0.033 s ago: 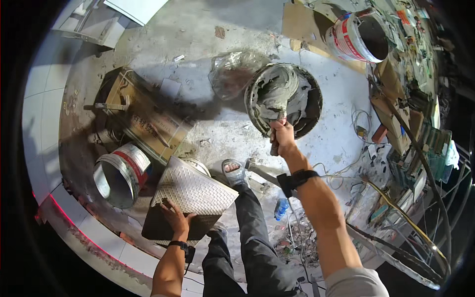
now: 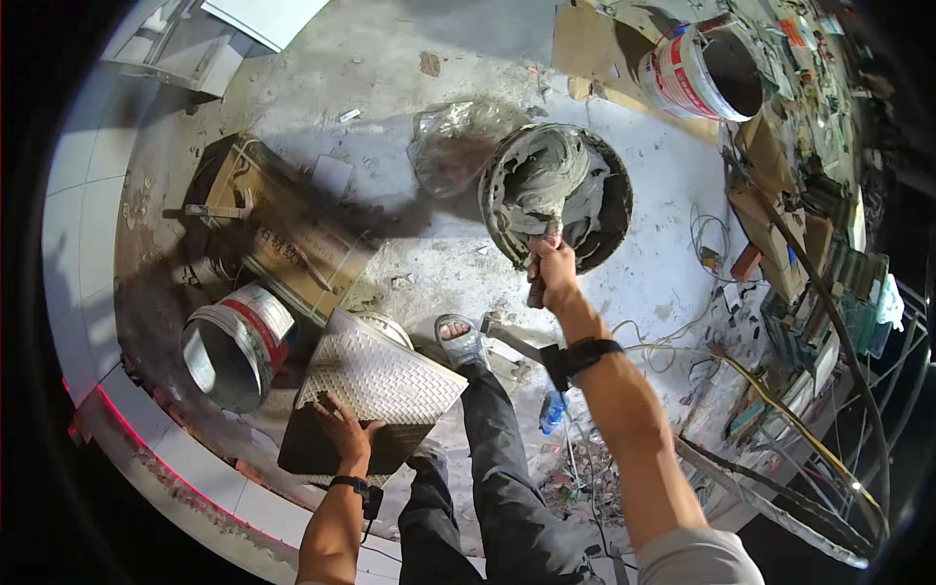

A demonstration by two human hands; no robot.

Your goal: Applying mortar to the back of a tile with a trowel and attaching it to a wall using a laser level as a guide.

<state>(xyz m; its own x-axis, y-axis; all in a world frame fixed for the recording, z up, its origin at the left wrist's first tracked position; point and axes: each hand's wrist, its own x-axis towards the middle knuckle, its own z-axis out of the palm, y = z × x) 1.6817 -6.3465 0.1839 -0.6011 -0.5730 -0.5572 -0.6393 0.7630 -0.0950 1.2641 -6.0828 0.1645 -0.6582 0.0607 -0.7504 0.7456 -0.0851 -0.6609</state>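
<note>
My right hand (image 2: 554, 268) grips the handle of a tool (image 2: 549, 234) whose head is buried in thick grey, mortar-like paste (image 2: 546, 171) inside a dark, crusted bucket (image 2: 619, 234). At the lower left, my left hand (image 2: 341, 424) rests with spread fingers on a square tile (image 2: 380, 366) with a pale woven-relief surface, partly in dark shadow. The tile sits tilted, with a white round rim (image 2: 388, 327) partly hidden behind it. My sandalled foot (image 2: 458, 336) stands just right of the tile, below the bucket.
A cardboard box (image 2: 302, 263) and white bucket (image 2: 234, 351) lie left, beside a tiled ledge (image 2: 83, 244). Another bucket (image 2: 692, 78) is upper right. Cardboard (image 2: 770, 234), cables (image 2: 829, 322) and debris line the right. A plastic bag (image 2: 453, 146) lies behind the mortar bucket.
The whole view has shifted very slightly. Both hands keep the same places on the tool and the tile.
</note>
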